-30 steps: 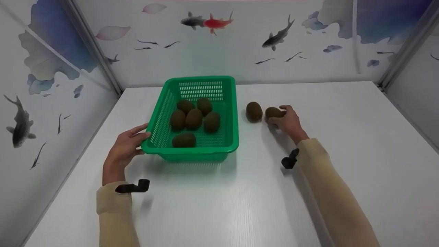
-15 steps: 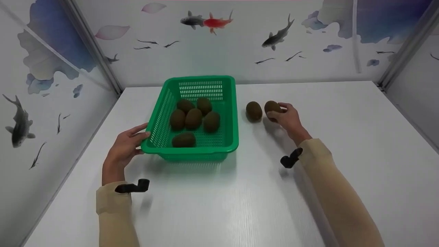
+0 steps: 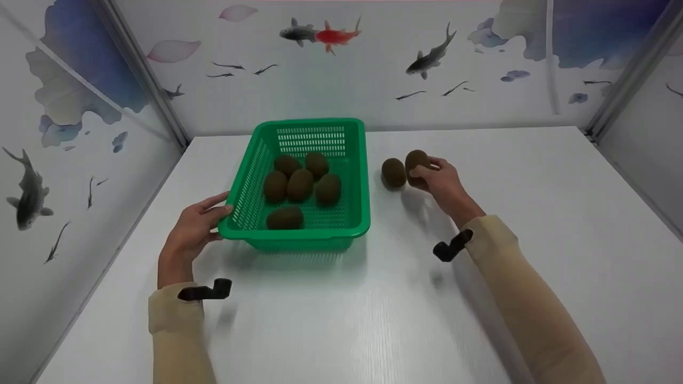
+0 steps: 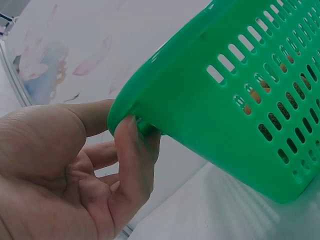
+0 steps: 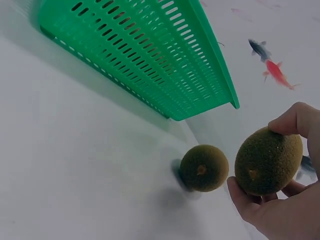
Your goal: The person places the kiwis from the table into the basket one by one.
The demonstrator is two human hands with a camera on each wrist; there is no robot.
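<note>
My right hand [image 3: 447, 184] grips a brown kiwifruit [image 5: 268, 161] between thumb and fingers, lifted a little above the white table. Just left of it in the head view, a second kiwifruit [image 3: 394, 173] lies on the table. The green plastic basket [image 3: 367, 213] stands further left, with several kiwifruits [image 3: 300, 185] on its slotted floor. At the basket's near left corner, my left hand [image 3: 196, 229] holds the rim. In the left wrist view the thumb and curled fingers [image 4: 132, 170] pinch that rim [image 4: 120, 107] from either side.
The white table [image 3: 320, 330] meets a back wall [image 3: 341, 90] painted with fish and petals. Another painted wall [image 3: 64, 213] runs along the left, and metal posts [image 3: 152, 80] mark the corners.
My right hand has raised its kiwifruit from the table and shifted it slightly left, turning it more upright. The left hand and the basket stay where they were.
</note>
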